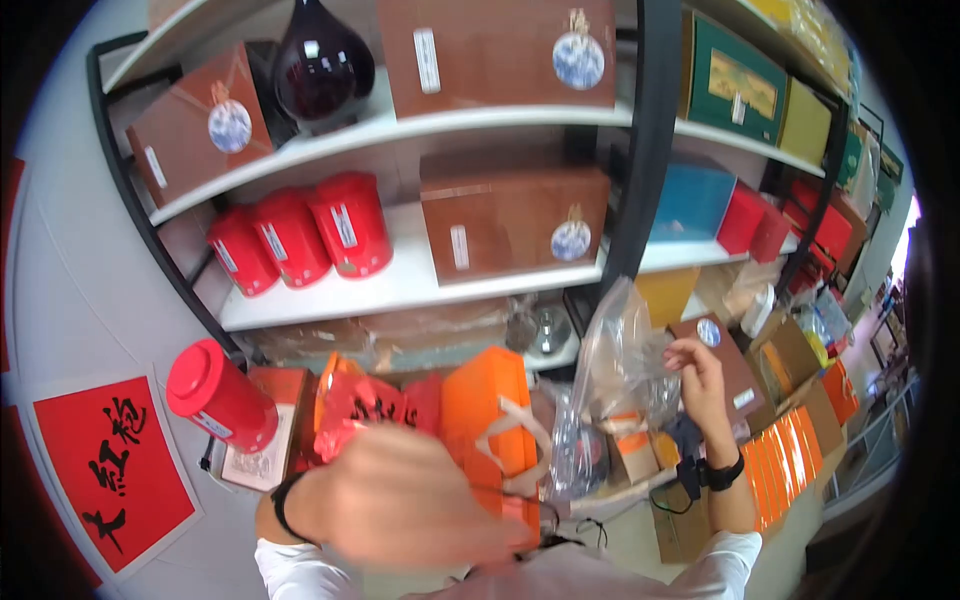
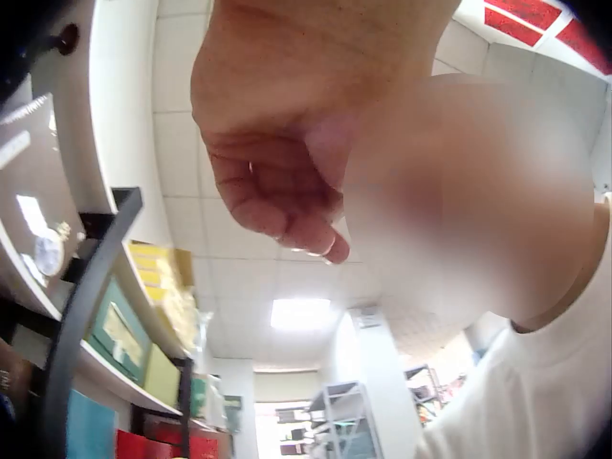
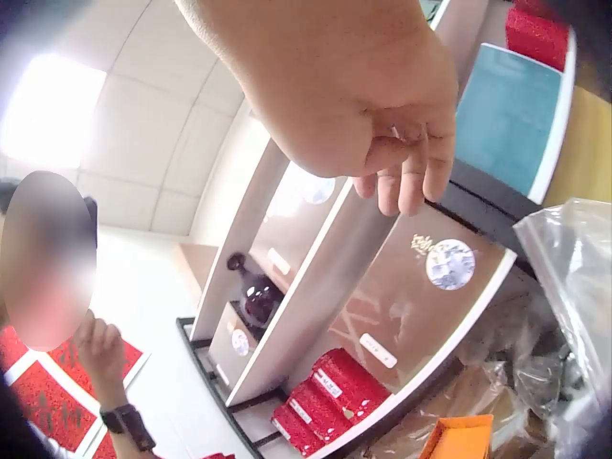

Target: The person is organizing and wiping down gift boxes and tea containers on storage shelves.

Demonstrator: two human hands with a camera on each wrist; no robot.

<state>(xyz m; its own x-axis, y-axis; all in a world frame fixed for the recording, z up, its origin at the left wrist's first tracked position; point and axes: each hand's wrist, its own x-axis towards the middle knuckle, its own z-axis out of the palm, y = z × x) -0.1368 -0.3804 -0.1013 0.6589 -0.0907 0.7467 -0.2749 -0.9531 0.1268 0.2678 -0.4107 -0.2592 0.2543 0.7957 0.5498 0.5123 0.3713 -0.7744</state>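
Note:
My left hand (image 1: 415, 500) is raised close to the head camera and blurred by motion. In the left wrist view its fingers (image 2: 277, 206) curl loosely beside the blurred head, with nothing seen in them. My right hand (image 1: 700, 385) hangs in the air on the right, fingers bent and relaxed. The right wrist view shows that hand (image 3: 382, 124) holding nothing. Nearest to it, in the head view, is a clear plastic bag (image 1: 605, 350). An orange gift bag (image 1: 490, 410) with a pale ribbon handle and red packets (image 1: 370, 405) stand beyond my left hand.
White shelves (image 1: 400, 290) carry red canisters (image 1: 350, 225), brown boxes (image 1: 515, 225) and a dark vase (image 1: 322, 70). A tall red canister (image 1: 222, 395) stands at left. Cardboard boxes (image 1: 790, 350) crowd the right side. A black shelf post (image 1: 645, 160) rises between shelf sections.

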